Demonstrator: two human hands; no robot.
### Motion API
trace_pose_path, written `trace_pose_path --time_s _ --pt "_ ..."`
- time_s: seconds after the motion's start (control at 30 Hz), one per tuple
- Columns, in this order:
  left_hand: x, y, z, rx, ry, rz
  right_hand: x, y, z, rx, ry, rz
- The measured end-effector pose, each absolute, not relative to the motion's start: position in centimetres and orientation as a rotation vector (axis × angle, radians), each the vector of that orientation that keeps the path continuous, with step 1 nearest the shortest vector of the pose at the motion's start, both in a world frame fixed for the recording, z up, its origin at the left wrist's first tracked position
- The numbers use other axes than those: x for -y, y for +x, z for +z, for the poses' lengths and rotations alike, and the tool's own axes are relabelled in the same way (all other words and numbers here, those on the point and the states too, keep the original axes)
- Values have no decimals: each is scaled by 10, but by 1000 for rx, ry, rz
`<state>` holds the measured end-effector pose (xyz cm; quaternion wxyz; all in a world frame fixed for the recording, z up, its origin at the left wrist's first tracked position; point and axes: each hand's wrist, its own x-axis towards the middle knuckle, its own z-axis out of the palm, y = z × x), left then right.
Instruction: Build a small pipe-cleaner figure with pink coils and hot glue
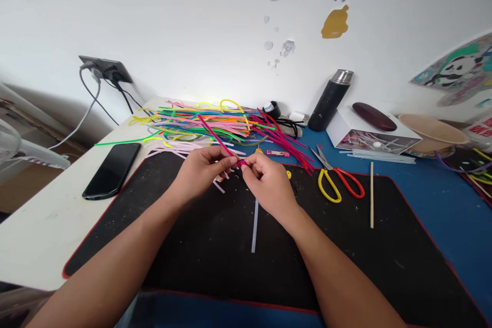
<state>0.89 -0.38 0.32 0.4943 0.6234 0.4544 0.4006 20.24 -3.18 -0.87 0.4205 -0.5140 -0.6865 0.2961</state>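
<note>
Both of my hands pinch one magenta pipe cleaner [213, 135] above the black mat [200, 246]. My left hand [202, 168] grips it near its lower part, and the free length slants up to the left past the fingers. My right hand [269, 179] pinches the other end, which looks bent or coiled at the fingertips; the fingers hide part of it. Beneath my right hand lies a translucent glue stick [254, 225]. Small pale and yellow pieces lie around the hands, partly covered.
A pile of colored pipe cleaners [192, 123] lies behind my hands, with magenta ones [288, 146] beside it. To the right are scissors [330, 169], a wooden stick [371, 195], a black flask [330, 102] and a white box [353, 130]. A phone [111, 171] lies left.
</note>
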Motion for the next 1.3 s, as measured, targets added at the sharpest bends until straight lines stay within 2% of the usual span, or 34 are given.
trace_pose_path --time_s 0.37,0.7,1.0,1.3 --pt "6 10 1 -1156 1946 999 32 200 -10 1846 -1345 705" --pt "-3 1 -6 -1091 1617 824 31 200 -15 1783 -1359 747" --pt "-4 1 -3 -1155 1614 787 31 201 -14 1741 -1344 787" --pt "-1 4 -1 -1153 1718 796 31 202 -13 1852 -1374 684"
